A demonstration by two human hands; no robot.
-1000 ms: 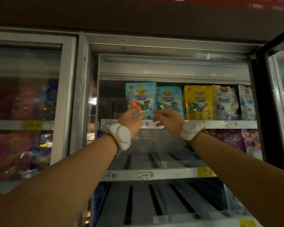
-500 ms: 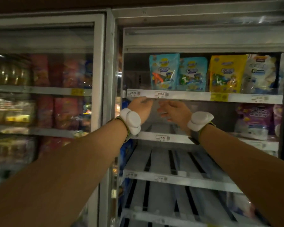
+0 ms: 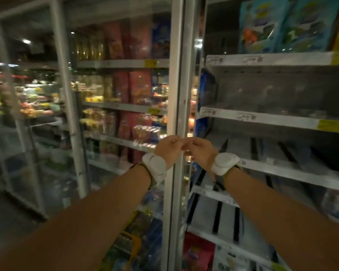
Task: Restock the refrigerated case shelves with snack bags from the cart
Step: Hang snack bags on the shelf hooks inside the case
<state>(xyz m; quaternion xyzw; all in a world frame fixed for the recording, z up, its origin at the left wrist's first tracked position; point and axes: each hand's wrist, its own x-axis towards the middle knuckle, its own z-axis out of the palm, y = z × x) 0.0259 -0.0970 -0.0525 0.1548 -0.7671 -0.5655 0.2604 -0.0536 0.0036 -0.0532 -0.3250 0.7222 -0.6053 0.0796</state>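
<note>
- Two hands are seen meeting mid-frame, right in front of the pale metal door post: the left hand and right hand have fingers curled inward with fingertips almost touching. Whether anything is pinched between them can't be told, too blurry.
- Chunky white rounded wrist bands are worn on both arms.
- Glossy blue snack bags, flat and crinkly, are stood upright on the top shelf at upper right, well above the hands.
- Bare slotted white shelves are stacked below that, at centre right; lots of open room is left there.
- Red and white packs are seen low down at bottom centre.
- Closed glass doors with reddish packets behind are spread over the left half, pretty smeary.
</note>
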